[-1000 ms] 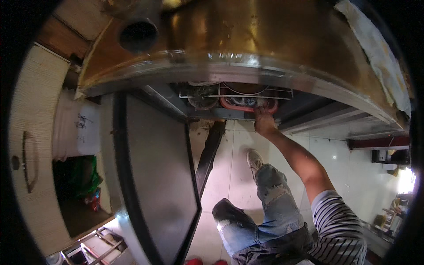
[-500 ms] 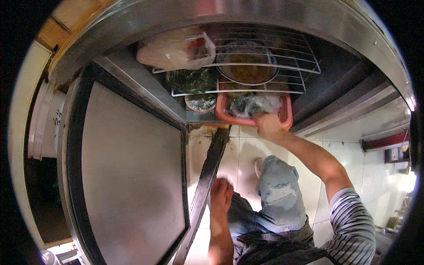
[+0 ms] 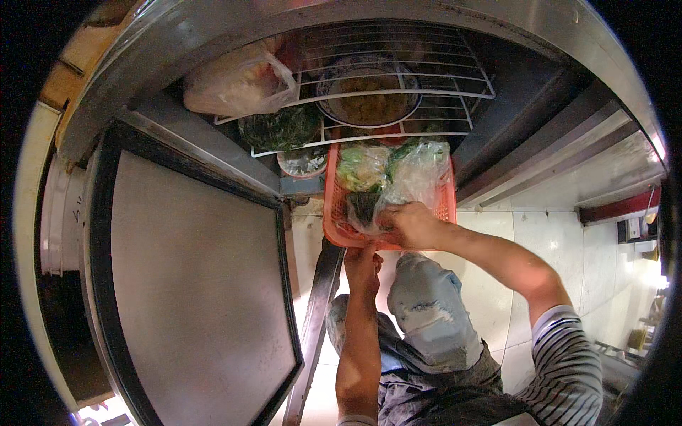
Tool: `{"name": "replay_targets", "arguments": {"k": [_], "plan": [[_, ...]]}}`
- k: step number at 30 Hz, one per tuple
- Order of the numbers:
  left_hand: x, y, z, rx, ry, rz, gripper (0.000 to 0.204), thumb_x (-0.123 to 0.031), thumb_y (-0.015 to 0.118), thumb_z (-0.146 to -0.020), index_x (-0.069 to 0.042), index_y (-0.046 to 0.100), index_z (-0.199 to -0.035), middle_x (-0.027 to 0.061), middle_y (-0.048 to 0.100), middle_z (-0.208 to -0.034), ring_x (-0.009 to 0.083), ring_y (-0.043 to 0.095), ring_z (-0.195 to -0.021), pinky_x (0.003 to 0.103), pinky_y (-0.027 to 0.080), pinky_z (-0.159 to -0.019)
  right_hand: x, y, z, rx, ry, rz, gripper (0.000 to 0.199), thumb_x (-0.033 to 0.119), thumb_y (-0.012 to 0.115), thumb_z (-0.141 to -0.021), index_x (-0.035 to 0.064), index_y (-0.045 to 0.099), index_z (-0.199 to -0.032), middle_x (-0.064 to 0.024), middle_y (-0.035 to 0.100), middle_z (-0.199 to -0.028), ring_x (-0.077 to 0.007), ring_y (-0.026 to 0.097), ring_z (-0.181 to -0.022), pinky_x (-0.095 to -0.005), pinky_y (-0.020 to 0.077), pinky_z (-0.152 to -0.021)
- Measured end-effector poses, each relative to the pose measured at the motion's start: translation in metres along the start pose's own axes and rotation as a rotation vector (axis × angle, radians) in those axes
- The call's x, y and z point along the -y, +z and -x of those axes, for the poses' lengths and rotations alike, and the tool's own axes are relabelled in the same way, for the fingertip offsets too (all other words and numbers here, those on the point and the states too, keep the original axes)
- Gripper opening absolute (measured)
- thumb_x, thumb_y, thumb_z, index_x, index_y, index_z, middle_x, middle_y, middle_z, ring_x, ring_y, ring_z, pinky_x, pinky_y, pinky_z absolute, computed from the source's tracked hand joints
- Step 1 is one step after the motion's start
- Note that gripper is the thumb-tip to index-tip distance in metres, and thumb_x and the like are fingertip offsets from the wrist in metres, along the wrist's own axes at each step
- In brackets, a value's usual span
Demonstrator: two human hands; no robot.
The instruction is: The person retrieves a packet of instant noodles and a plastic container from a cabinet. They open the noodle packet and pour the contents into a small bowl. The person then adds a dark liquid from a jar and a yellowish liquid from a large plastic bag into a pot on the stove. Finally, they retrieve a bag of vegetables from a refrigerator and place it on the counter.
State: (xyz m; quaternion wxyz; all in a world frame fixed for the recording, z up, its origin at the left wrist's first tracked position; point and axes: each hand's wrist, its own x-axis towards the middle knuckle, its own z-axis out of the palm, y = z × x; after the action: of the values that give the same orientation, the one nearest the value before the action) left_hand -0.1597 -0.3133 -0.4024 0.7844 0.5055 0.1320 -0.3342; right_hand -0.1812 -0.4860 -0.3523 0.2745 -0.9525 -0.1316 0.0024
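Note:
An orange-red plastic basket (image 3: pixel 330 213) is pulled partly out from under the lower wire shelf of an open fridge. In it lie a bag of pale green leafy vegetables (image 3: pixel 361 167), a clear plastic bag (image 3: pixel 419 177) over greens, and a small bag with something dark (image 3: pixel 362 207) in it. My right hand (image 3: pixel 410 226) reaches into the basket, its fingers closed on the clear plastic beside the dark contents. At the basket's front edge, my left hand (image 3: pixel 364 266) is closed on the rim; its fingertips are partly hidden.
White wire shelves (image 3: pixel 455 92) hold a patterned bowl of brownish food (image 3: pixel 368 99) and a filled plastic bag (image 3: pixel 241 82). Dark greens (image 3: pixel 280 128) and a small bowl (image 3: pixel 303 163) sit below, at left. The fridge door (image 3: pixel 199 263) stands open on the left. My knees are below the basket.
The basket has come out toward me, showing more of its contents. My left hand has risen to its front rim. My right hand has moved from the rim area onto the bags inside.

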Motion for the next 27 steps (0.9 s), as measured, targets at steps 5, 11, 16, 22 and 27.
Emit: {"name": "replay_targets", "arguments": {"k": [5, 11, 16, 22, 27], "plan": [[0.017, 0.003, 0.007, 0.003, -0.029, -0.051, 0.015, -0.012, 0.064, -0.081, -0.004, 0.054, -0.090, 0.0017, 0.054, -0.070, 0.0085, 0.047, -0.049, 0.021, 0.032, -0.040, -0.036, 0.060, -0.015, 0.068, -0.145, 0.358, 0.031, 0.027, 0.059, -0.077, 0.0095, 0.057, -0.103, -0.0074, 0.056, -0.107, -0.0253, 0.056, -0.092, -0.0398, 0.0491, -0.068], [0.049, -0.018, 0.008, 0.014, 0.082, -0.255, 0.014, -0.014, 0.061, -0.084, -0.004, 0.053, -0.088, 0.0034, 0.054, -0.067, 0.0104, 0.049, -0.049, 0.022, 0.034, -0.040, -0.038, 0.074, -0.017, 0.076, 0.040, 0.304, 0.023, 0.017, 0.058, -0.073, 0.0086, 0.057, -0.094, -0.0084, 0.054, -0.105, -0.0279, 0.053, -0.097, -0.0385, 0.0485, -0.072], [0.031, -0.010, 0.023, -0.009, -0.018, -0.145, 0.015, -0.015, 0.060, -0.085, -0.004, 0.053, -0.090, 0.0035, 0.054, -0.066, 0.0107, 0.050, -0.049, 0.022, 0.034, -0.040, -0.037, 0.043, -0.025, -0.380, 0.290, 0.160, 0.025, 0.012, 0.063, -0.064, 0.0066, 0.061, -0.089, -0.0209, 0.049, -0.101, -0.0353, 0.058, -0.081, -0.0424, 0.0500, -0.066], [0.046, -0.011, 0.018, -0.018, -0.082, -0.095, 0.019, -0.018, 0.063, -0.083, -0.003, 0.053, -0.090, 0.0029, 0.054, -0.065, 0.0107, 0.049, -0.049, 0.022, 0.034, -0.041, -0.044, 0.074, -0.040, -0.027, 0.555, 0.105, 0.037, 0.006, 0.059, -0.065, 0.0055, 0.059, -0.102, -0.0203, 0.043, -0.111, -0.0370, 0.045, -0.105, -0.0427, 0.0441, -0.081], [0.037, -0.010, 0.025, -0.035, -0.015, -0.260, 0.018, -0.017, 0.061, -0.084, -0.003, 0.053, -0.090, 0.0038, 0.054, -0.064, 0.0105, 0.048, -0.048, 0.022, 0.033, -0.040, -0.026, 0.075, -0.042, -0.302, 0.376, 0.364, 0.034, 0.007, 0.055, -0.072, 0.0090, 0.061, -0.105, -0.0198, 0.043, -0.109, -0.0366, 0.044, -0.103, -0.0419, 0.0430, -0.083]]}}
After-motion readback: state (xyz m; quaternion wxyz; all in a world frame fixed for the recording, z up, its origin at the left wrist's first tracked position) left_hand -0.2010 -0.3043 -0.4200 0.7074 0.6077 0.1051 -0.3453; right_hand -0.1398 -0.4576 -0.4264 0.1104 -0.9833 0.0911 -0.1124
